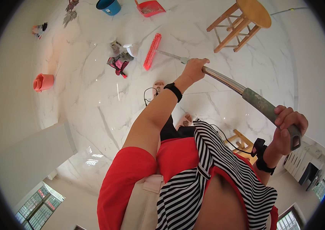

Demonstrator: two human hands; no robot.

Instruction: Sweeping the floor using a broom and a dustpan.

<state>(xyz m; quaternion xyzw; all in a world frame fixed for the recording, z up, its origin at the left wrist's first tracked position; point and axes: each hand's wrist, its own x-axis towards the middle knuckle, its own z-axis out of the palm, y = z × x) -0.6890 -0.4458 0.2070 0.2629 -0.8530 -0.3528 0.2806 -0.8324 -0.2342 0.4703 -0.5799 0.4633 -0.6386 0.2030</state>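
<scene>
A broom with a red bristle head [152, 51] rests on the marble-patterned tile floor, upper centre. Its metal shaft [224, 79] runs diagonally to the right and ends in a worn green grip [260, 105]. My left hand [194, 69] is closed round the lower shaft, beside a pale joint. My right hand [291, 122] is wrapped round the green grip near its end. Left of the bristles lie a pink and grey cloth or bag [120, 61], a clear plastic bag [116, 48] and a white object [130, 49]. A red dustpan [151, 8] lies beyond the broom head.
A blue bucket [109, 6] stands beside the dustpan, and a pink bucket [44, 82] at the left. A round wooden stool [254, 13] stands upper right; another wooden piece of furniture [241, 141] is near my right side. A cable hangs by my feet. Bagged items [39, 30] lie far left.
</scene>
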